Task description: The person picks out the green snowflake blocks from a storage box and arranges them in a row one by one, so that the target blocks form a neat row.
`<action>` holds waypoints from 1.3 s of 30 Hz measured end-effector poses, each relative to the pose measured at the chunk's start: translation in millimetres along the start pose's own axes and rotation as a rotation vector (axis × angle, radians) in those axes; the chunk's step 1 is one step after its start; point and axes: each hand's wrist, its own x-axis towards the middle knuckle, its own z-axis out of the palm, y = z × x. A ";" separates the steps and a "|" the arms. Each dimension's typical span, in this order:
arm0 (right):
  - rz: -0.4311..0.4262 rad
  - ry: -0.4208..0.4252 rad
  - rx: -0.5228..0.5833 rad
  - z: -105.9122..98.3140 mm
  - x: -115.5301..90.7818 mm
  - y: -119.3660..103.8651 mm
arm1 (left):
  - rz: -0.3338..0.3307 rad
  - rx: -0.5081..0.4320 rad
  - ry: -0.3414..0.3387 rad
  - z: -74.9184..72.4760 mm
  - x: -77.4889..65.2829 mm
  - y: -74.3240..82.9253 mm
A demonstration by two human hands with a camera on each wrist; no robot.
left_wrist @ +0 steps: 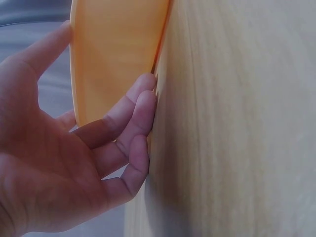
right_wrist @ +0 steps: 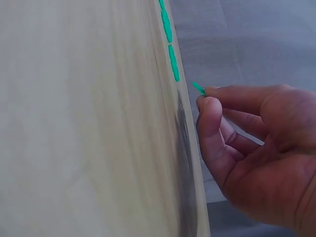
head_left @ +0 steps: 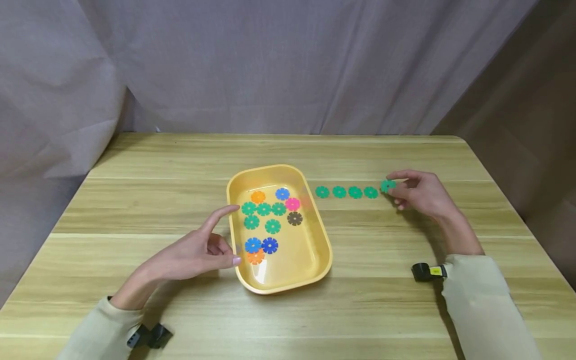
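Note:
Between the thumb and index finger of my right hand (head_left: 416, 192) is a green snowflake disc (head_left: 387, 186), seen edge-on and raised off the table in the right wrist view. Just left of it, several matching green discs (head_left: 355, 192) lie flat in a straight row. My left hand (head_left: 193, 252) holds the left side of a yellow tray (head_left: 310, 265). Its thumb and index fingertips are at the rim, spread apart, and the other fingers bend against the outer wall. Inside the tray lie several green discs (head_left: 272, 226), plus orange (head_left: 258, 197), blue (head_left: 282, 194), pink (head_left: 292, 204) and brown (head_left: 294, 218) ones.
The wooden table (head_left: 157, 210) stretches out on both sides of the tray. Grey curtain fabric (head_left: 270, 65) hangs behind its far edge. A small black camera (head_left: 421, 272) is strapped near the right cuff, another black camera (head_left: 150, 336) near the left.

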 end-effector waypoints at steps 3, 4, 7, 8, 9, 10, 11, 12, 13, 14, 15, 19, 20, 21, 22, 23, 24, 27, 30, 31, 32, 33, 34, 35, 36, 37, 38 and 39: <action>-0.004 -0.005 -0.021 -0.7 0.4 1.9 | 0.001 0.000 0.002 0.3 0.1 0.1; -0.006 -0.008 -0.029 -0.9 0.4 2.3 | 0.002 0.000 0.003 0.4 0.2 0.2; -0.008 -0.019 -0.052 -1.1 0.5 3.7 | 0.004 0.000 0.006 0.7 0.3 0.1; -0.008 -0.022 -0.062 -1.0 0.6 4.1 | 0.006 -0.002 0.006 0.7 0.3 0.1; -0.008 -0.023 -0.072 -0.7 0.8 4.5 | 0.006 -0.003 0.006 0.8 0.3 0.0; -0.006 -0.025 -0.083 -0.4 0.8 4.9 | 0.007 -0.004 0.006 0.9 0.4 0.0; -0.005 -0.026 -0.093 -0.1 0.9 5.2 | 0.007 -0.004 0.005 0.9 0.4 0.0; -0.003 -0.026 -0.102 0.1 0.9 5.6 | 0.007 -0.004 0.005 1.0 0.6 0.0; -0.002 -0.027 -0.112 0.2 0.9 5.9 | 0.006 -0.005 0.004 0.9 0.7 0.0; -0.001 -0.028 -0.120 0.3 0.9 6.3 | 0.006 -0.006 0.003 0.9 0.8 0.0; -0.001 -0.028 -0.130 0.3 1.0 6.7 | 0.007 -0.006 0.002 0.8 0.9 0.0; 0.005 -0.030 -0.157 0.0 1.7 8.5 | 0.007 -0.008 0.000 0.5 1.1 0.1; 0.007 -0.029 -0.160 -0.1 2.0 8.9 | 0.008 -0.009 0.000 0.5 1.1 0.0; 0.010 -0.029 -0.164 -0.2 2.3 9.3 | 0.008 -0.008 -0.001 0.4 1.0 0.0; 0.012 -0.029 -0.167 -0.3 2.6 9.7 | 0.008 -0.007 -0.001 0.3 0.9 -0.1; 0.014 -0.030 -0.171 -0.3 2.9 9.9 | 0.008 -0.007 0.000 0.2 0.9 -0.2; 0.015 -0.030 -0.174 -0.4 3.0 10.1 | 0.007 -0.008 0.000 0.2 0.9 -0.4; 0.012 -0.031 -0.190 -0.4 3.5 10.1 | 0.007 -0.008 0.001 0.1 0.9 -0.8; 0.006 -0.031 -0.196 -0.1 3.1 9.7 | 0.006 -0.008 0.003 0.2 0.8 -1.2; 0.002 -0.029 -0.194 -0.2 2.8 9.4 | 0.005 -0.008 0.003 0.2 0.7 -1.2; 0.000 -0.026 -0.192 -0.3 2.2 9.0 | 0.004 -0.007 0.003 0.2 0.6 -1.3; -0.004 -0.021 -0.191 -0.5 1.5 8.5 | 0.002 -0.007 0.003 0.3 0.6 -1.3; -0.008 -0.014 -0.189 -0.7 0.7 7.6 | 0.001 -0.006 0.004 0.3 0.5 -1.3; -0.011 -0.006 -0.189 -1.1 -0.2 6.6 | -0.001 -0.006 0.005 0.4 0.4 -1.2; -0.015 0.001 -0.188 -1.4 -1.3 5.1 | -0.002 -0.005 0.005 0.4 0.4 -1.2; -0.019 0.010 -0.185 -1.8 -2.5 3.4 | -0.004 -0.005 0.005 0.4 0.3 -1.0; -0.027 0.021 -0.186 -2.1 -3.8 1.3 | -0.004 -0.005 0.006 0.4 0.4 -0.9; -0.036 0.029 -0.183 -2.3 -5.1 -1.0 | -0.005 -0.005 0.006 0.3 0.4 -0.7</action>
